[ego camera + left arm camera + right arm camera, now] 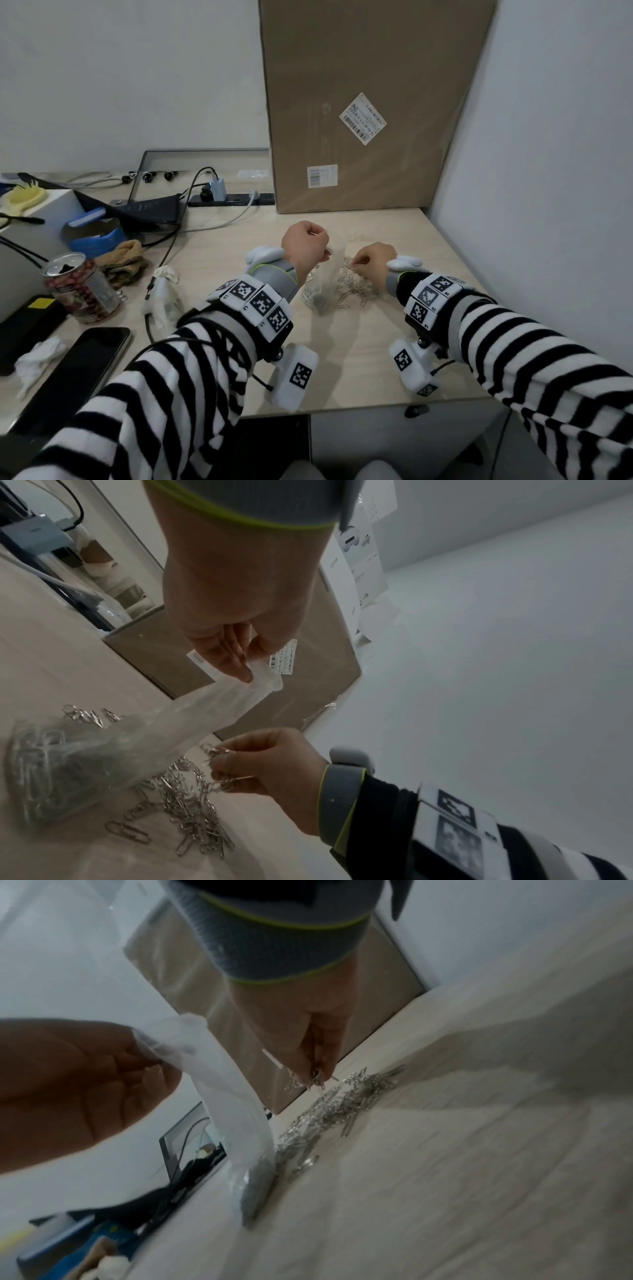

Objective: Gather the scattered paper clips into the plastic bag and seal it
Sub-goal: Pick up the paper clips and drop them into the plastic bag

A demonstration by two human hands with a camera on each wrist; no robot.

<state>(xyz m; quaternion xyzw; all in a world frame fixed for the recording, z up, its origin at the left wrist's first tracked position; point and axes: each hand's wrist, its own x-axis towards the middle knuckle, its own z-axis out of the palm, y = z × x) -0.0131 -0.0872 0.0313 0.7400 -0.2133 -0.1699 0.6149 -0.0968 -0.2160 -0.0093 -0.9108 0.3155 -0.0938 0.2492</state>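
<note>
A clear plastic bag (320,286) (103,750) (236,1104) stands on the desk with several silver paper clips in its bottom. My left hand (305,246) (236,653) (78,1080) pinches the bag's top edge and holds it up. To the right of the bag a pile of loose paper clips (356,289) (185,804) (335,1104) lies on the desk. My right hand (371,265) (267,764) (315,1053) hovers just above this pile, its fingertips pinching a small bunch of clips.
A tall cardboard box (370,102) stands behind the hands against the wall. At the left are a drink can (80,286), a phone (75,373), a white glove (162,298), cables and a power strip (233,198). The desk's front edge (342,409) runs below my wrists.
</note>
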